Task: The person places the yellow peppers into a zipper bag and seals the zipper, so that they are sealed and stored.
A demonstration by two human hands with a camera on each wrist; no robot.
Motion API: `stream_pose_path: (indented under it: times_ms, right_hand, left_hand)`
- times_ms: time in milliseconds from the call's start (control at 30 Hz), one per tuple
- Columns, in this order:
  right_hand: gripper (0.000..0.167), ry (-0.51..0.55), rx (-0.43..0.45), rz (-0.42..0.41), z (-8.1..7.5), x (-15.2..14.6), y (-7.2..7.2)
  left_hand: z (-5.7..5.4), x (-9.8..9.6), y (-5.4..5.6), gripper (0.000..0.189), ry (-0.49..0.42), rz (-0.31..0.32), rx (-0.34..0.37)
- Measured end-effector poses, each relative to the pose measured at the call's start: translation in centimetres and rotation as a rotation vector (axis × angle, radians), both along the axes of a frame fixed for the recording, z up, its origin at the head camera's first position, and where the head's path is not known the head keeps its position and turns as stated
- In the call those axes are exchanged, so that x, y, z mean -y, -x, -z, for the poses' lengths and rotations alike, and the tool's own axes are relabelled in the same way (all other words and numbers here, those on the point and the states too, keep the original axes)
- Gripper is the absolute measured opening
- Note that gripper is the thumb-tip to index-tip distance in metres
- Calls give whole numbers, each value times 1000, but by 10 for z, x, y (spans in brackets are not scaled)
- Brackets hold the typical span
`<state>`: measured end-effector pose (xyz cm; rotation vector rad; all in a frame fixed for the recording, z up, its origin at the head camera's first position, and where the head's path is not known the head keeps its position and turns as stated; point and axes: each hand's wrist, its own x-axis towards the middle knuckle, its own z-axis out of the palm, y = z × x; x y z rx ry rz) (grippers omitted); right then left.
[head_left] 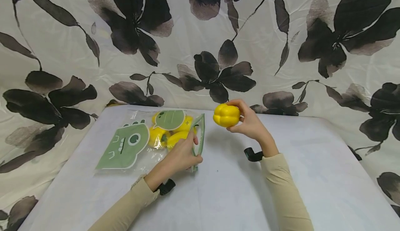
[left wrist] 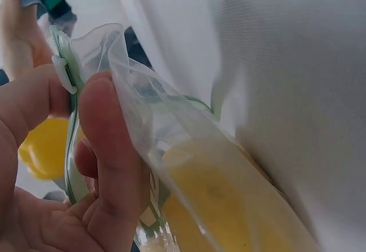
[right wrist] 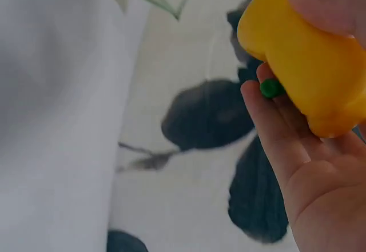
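Note:
My right hand (head_left: 251,124) grips a yellow bell pepper (head_left: 225,116) between thumb and fingers, raised over the table to the right of the bag. In the right wrist view the pepper's green stem (right wrist: 271,88) points toward the fingers. My left hand (head_left: 177,157) holds the mouth edge of a clear zip bag (head_left: 122,151), which lies on the table with a green cartoon print. Inside the bag are several yellow peppers (head_left: 157,137), partly covered by the print. The left wrist view shows the bag's mouth gaping, with a white slider (left wrist: 64,74) on its green zip strip.
A white cloth covers the table (head_left: 231,189). Behind its far edge hangs a pale curtain (head_left: 275,26) with dark flowers. Each wrist wears a small black camera, such as the right wrist camera (head_left: 252,154).

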<state>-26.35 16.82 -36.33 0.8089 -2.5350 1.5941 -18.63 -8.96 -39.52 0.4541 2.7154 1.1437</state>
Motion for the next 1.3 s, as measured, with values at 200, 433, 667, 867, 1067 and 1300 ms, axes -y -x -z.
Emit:
stream_pose_path:
  times_ms: [200, 433, 667, 867, 1067, 1300]
  right_hand:
    - [79, -111, -8, -34, 21, 35, 2]
    - [76, -208, -32, -81, 47, 53, 0]
    - [77, -304, -31, -100, 52, 69, -3]
    - [71, -291, 51, -34, 49, 78, -9]
    - [67, -296, 88, -39, 51, 84, -12]
    - [75, -175, 191, -19, 61, 84, -8]
  left_hand:
    - [-1, 1, 1, 48, 5, 7, 1]
    - [3, -1, 1, 47, -9, 19, -2]
    - [2, 0, 0, 48, 70, 24, -69]
    - [4, 1, 0, 44, 85, 34, -101]
    - [4, 1, 0, 44, 61, 57, -91]
    - [3, 1, 0, 44, 70, 46, -111]
